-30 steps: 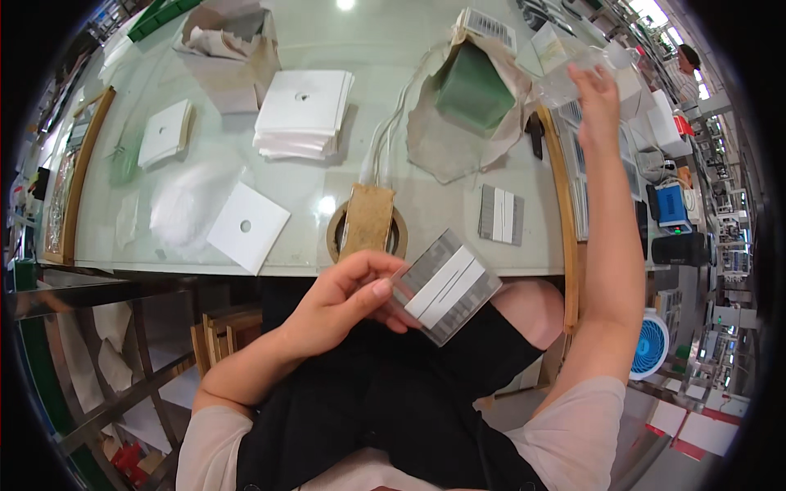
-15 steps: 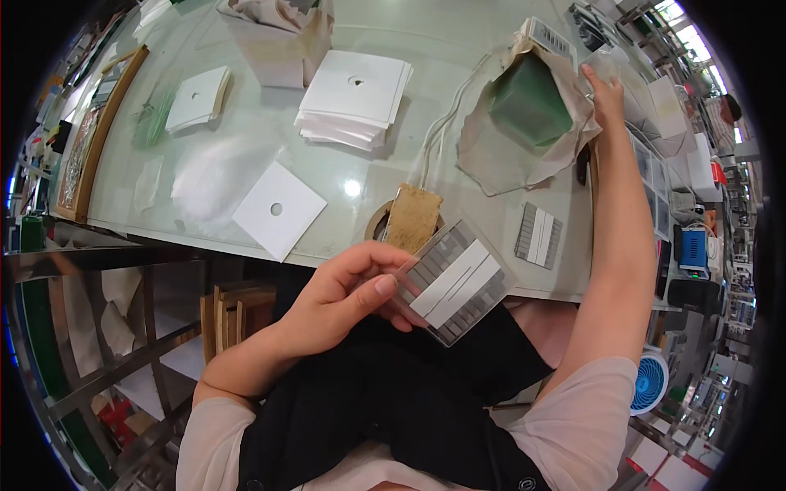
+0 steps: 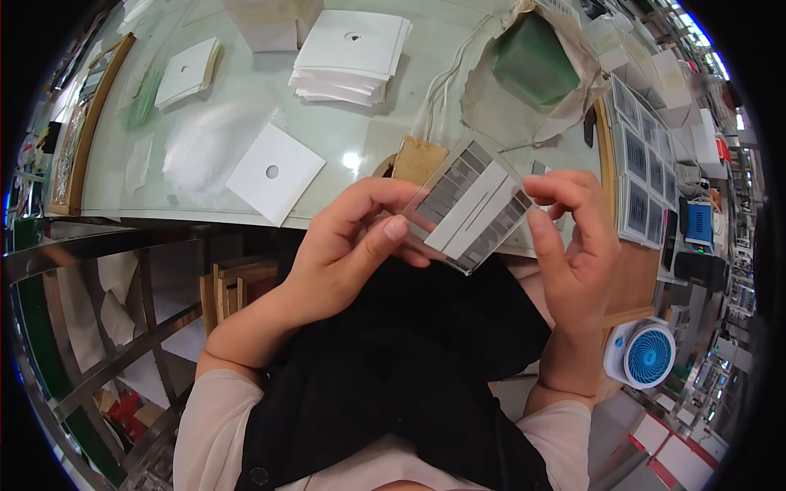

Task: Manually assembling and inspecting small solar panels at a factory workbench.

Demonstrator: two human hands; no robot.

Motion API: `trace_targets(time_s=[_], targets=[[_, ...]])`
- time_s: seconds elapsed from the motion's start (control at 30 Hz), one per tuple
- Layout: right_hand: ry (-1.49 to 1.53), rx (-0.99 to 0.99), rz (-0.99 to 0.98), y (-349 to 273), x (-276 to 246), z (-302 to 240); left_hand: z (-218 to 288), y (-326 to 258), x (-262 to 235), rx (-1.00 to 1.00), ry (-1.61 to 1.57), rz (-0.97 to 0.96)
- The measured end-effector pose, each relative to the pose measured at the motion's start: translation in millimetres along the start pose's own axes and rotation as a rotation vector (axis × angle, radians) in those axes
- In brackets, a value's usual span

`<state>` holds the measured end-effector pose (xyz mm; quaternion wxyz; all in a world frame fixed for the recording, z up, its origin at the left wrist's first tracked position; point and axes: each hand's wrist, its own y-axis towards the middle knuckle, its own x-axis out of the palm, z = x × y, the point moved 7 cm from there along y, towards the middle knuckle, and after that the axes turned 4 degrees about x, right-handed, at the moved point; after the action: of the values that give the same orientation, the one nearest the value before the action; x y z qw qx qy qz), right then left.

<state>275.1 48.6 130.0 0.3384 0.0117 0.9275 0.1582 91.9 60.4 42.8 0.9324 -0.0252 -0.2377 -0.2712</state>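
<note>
My left hand (image 3: 360, 233) grips the left side of a thin clear panel (image 3: 475, 209), its thumb on top and fingers beneath. The panel is tilted, with rows of grey blocks and a pale band across the middle. At its right corner, my right hand (image 3: 581, 237) pinches the edge between thumb and bent index finger. Behind the panel lies a tan, worn block (image 3: 417, 159) on the table, partly covered. A white square sheet with a round hole (image 3: 272, 173) rests to the left, near the table edge.
Stacked white cards (image 3: 352, 53) and a smaller stack (image 3: 190, 72) lie farther back. An opened paper wrapping (image 3: 499, 114) holds a green block (image 3: 536, 61). To the right stands a wooden-edged rack of dark panels (image 3: 634, 155); below it is a blue-white fan (image 3: 649, 353).
My right hand has come back from the far right, beside the paper wrapping, to the panel's right corner. The panel and my left hand have risen slightly in view.
</note>
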Motion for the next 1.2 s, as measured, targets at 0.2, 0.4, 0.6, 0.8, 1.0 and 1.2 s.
trace_targets(time_s=[0.2, 0.4, 0.6, 0.8, 1.0, 1.2], targets=[[-0.05, 0.065, -0.016, -4, 14, -3, -1, -9, 2, 0.055, 0.029, 0.028], [-0.078, 0.092, -0.007, -3, 19, -8, 1, -15, -4, 0.081, 0.064, 0.041], [0.075, 0.204, -0.07, -6, 20, 7, -1, -16, -4, 0.085, 0.068, 0.052], [0.146, 0.272, -0.126, -6, 21, 18, -7, -16, -6, 0.048, 0.026, 0.051], [0.238, 0.34, -0.125, -6, 21, 25, -8, -14, -4, 0.039, 0.019, 0.033], [0.287, 0.344, -0.123, -4, 21, 29, -9, -12, -4, 0.023, 0.001, 0.025]])
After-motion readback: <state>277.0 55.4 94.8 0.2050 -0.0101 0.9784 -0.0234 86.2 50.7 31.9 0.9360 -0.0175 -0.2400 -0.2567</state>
